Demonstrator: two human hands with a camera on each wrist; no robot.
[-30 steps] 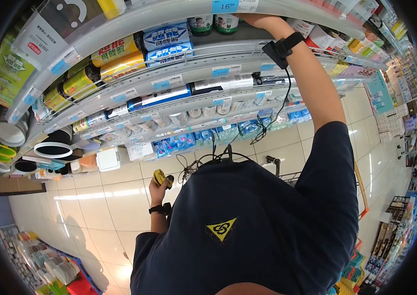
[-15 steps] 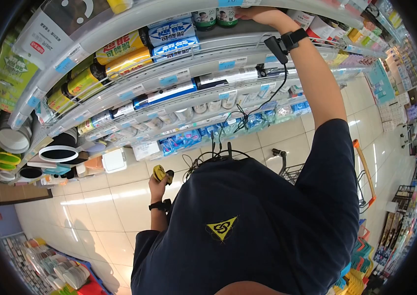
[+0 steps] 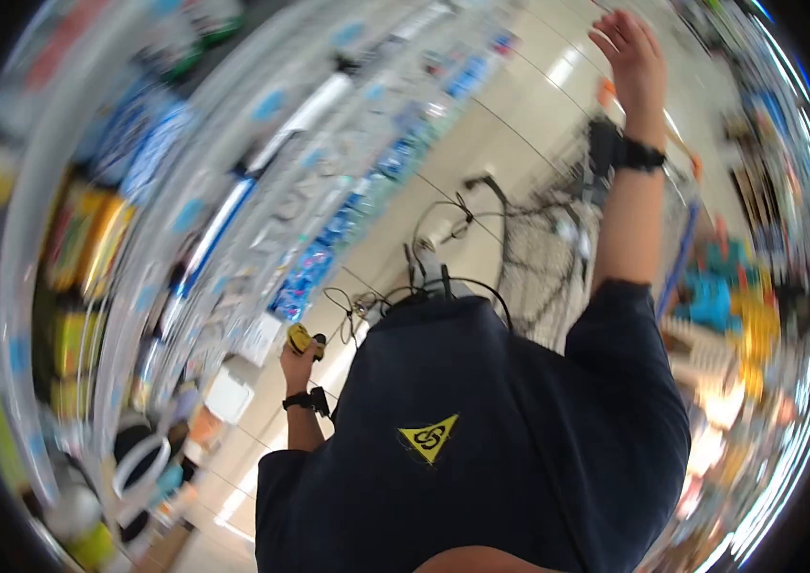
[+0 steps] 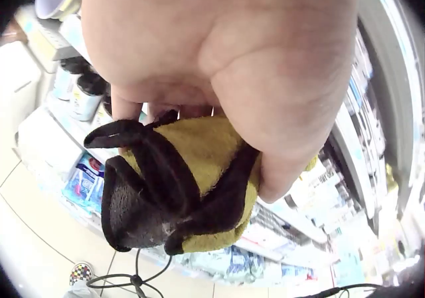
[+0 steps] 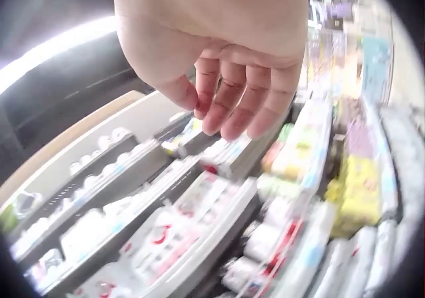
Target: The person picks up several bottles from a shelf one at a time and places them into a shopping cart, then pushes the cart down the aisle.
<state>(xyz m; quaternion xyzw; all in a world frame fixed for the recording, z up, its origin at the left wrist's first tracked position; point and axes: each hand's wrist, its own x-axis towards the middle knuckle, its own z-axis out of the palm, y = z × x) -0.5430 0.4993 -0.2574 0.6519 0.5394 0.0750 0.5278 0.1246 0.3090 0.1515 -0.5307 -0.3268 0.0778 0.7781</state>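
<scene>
My left hand grips a bunched yellow cloth with black edging, low beside my body. In the left wrist view the thumb presses on the cloth's side and the other fingers are mostly hidden behind it. Out to the right, my right hand is raised over the aisle with nothing in it. Its fingers hang loosely bent in the right wrist view, with shelves of packaged goods in the background.
A store shelf with packs and bottles runs along the left, blurred. A wire shopping cart stands ahead on the tiled floor. Black cables loop in front of my chest. Colourful goods stand at the right.
My right hand has left the shelf beside the green-and-white containers and swung out to the right. The view has turned right, bringing more of the cart in. The left hand keeps the yellow cloth.
</scene>
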